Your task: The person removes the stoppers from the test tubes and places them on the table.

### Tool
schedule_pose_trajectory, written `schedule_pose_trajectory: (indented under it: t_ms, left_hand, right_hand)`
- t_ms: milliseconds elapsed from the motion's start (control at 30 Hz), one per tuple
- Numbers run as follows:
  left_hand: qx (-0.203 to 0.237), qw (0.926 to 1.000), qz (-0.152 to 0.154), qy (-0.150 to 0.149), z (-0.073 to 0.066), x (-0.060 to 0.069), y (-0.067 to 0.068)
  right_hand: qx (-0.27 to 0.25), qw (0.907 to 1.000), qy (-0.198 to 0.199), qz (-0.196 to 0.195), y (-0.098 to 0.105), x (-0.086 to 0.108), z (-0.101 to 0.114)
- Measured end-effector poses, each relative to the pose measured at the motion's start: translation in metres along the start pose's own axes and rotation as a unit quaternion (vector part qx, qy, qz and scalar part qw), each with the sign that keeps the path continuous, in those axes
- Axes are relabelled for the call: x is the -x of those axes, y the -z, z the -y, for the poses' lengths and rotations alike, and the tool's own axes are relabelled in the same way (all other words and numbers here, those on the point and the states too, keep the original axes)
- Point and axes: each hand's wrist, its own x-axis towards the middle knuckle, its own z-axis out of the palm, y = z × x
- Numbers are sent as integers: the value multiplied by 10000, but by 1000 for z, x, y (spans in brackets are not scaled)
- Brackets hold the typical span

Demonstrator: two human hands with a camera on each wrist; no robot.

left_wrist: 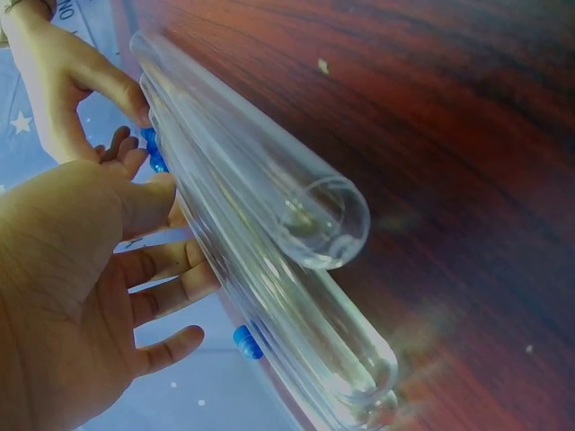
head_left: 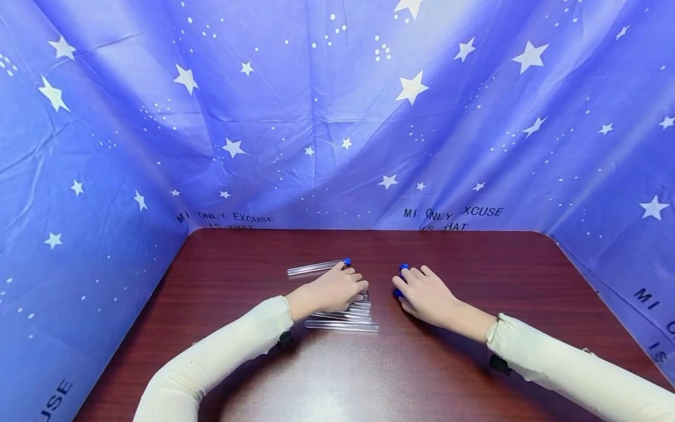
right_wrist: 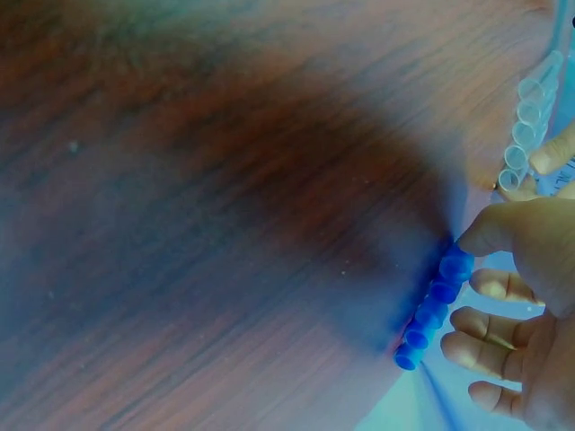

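Note:
Several clear test tubes (head_left: 343, 326) lie side by side on the table, their mouths facing right. My left hand (head_left: 337, 288) reaches over the far tubes. Its thumb and forefinger pinch the end of one test tube (right_wrist: 509, 180), and the other fingers (left_wrist: 166, 355) stay spread. To the right, my right hand (head_left: 426, 293) is at a row of blue caps (right_wrist: 429, 312). Its thumb and forefinger pinch the nearest cap (right_wrist: 456, 265); the contact is partly hidden. Beyond the left hand lies a test tube (head_left: 314, 268) with a blue cap (head_left: 347, 261) on its end.
The dark red wooden table (head_left: 253, 381) has a glossy, reflective top. A blue star-patterned curtain (head_left: 316, 117) hangs behind it and along both sides. Bare tabletop shows between the tubes and the caps.

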Motion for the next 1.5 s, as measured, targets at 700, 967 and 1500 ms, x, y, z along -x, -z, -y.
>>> schedule_pose_trajectory:
  t_ms: [700,967,1500]
  left_hand:
    - [232,9997,9,88,3,2,0]
    - [325,9994,70,125,2,3,-1]
    - [164,9947,-937,395,12,11,8]
  right_hand:
    - [2,9999,56,125,4,-3,-1]
    - [-65,9999,34,102,7,-3,-1]
    - [-470,9980,-316,264,13,-19,-7]
